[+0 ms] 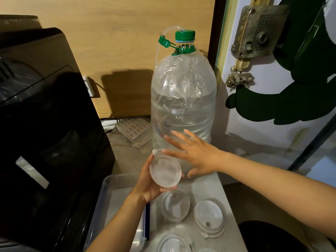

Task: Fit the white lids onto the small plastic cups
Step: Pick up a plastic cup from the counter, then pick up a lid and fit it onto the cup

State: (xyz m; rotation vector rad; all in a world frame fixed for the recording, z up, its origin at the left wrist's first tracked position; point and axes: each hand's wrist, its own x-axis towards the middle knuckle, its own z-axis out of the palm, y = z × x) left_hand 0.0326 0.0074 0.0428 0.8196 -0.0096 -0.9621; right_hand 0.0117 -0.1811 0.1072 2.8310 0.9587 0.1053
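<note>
My left hand [148, 182] holds a small clear plastic cup with a white lid [165, 171] on it, raised above the counter, the lid face turned toward me. My right hand [192, 153] hovers just to the right of and behind it, fingers spread, its fingertips close to the lid's small tab; whether they touch it I cannot tell. On the counter below stands an open clear cup [175, 207]. To its right lies a stack of white lids [210, 218]. Another lidded cup [174, 245] shows at the bottom edge.
A big water bottle [183, 99] with a green cap stands right behind my hands. A black appliance [41, 128] fills the left side. A clear plastic tray [112, 202] lies at the counter's near left. The narrow grey counter [205, 188] ends on the right beside a white door.
</note>
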